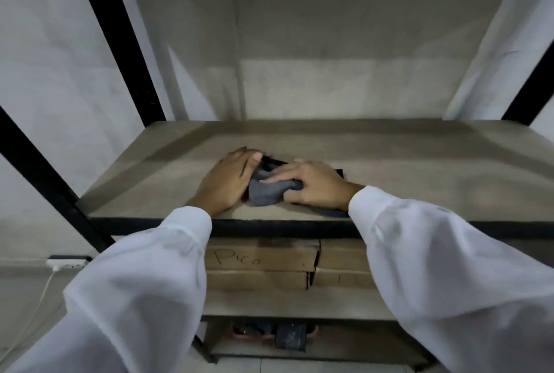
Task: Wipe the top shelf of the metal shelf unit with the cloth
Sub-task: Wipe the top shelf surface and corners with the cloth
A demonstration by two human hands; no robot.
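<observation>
A dark grey cloth [265, 191] lies bunched on the beige board of a shelf [419, 168] in the black metal shelf unit [114, 42], near the front edge. My left hand [227, 180] lies on the board at the cloth's left side, its thumb touching the fabric. My right hand [311, 183] rests on the cloth's right part, fingers curled round a fold of it. Part of the cloth is hidden under both hands. Both arms wear white sleeves.
Another board sits overhead. Black uprights stand at the left and at the far right [530, 96]. Cardboard boxes [260, 264] fill the shelf below, dark items [287, 335] the lowest one. A white power strip [69, 263] with a cable sits on the left.
</observation>
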